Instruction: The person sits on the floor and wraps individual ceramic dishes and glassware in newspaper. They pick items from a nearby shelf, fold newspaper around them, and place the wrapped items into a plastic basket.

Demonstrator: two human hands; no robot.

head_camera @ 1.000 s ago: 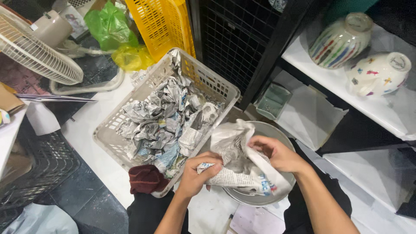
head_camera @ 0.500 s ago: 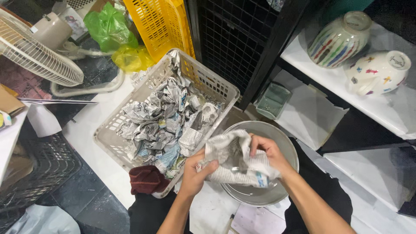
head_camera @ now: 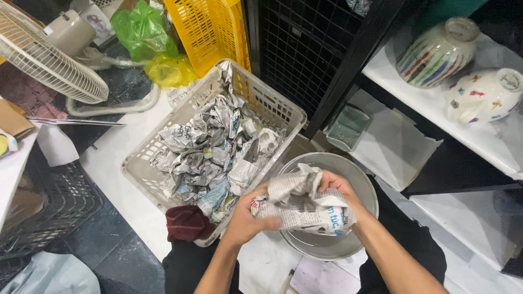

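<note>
Cluttered corner of a workroom, seen from the head camera looking straight down: white floor panels (head_camera: 117, 179) in the middle, dark tiles at lower left, black wire shelving (head_camera: 305, 49) behind. Low in the view, both bare hands around a wad of crumpled newspaper (head_camera: 302, 209), held just over a shallow metal bowl (head_camera: 359, 185) on the floor. Left hand (head_camera: 248, 220) on the near left end of the wad, fingers curled shut around the paper. Right hand (head_camera: 340, 190) over the top right of the wad, fingers bent down and pressed into it, thumb hidden behind the paper. Just left of the bowl, touching or nearly touching its rim, a pale plastic basket (head_camera: 147, 171) full of more crumpled newspaper balls (head_camera: 215, 147). Against the basket's near corner, a dark red cloth (head_camera: 188, 223). Behind the basket, a yellow crate (head_camera: 215, 27) and green and yellow plastic bags (head_camera: 150, 43). At upper left, a white fan (head_camera: 46, 54) lying tilted. To the right, on a white shelf (head_camera: 430, 106), a striped ceramic pot (head_camera: 438, 51) beside a white painted pot (head_camera: 482, 95), both on their sides; below them, near the bowl, a small green dish (head_camera: 348, 128) and loose sheets of white paper (head_camera: 395, 147).
</note>
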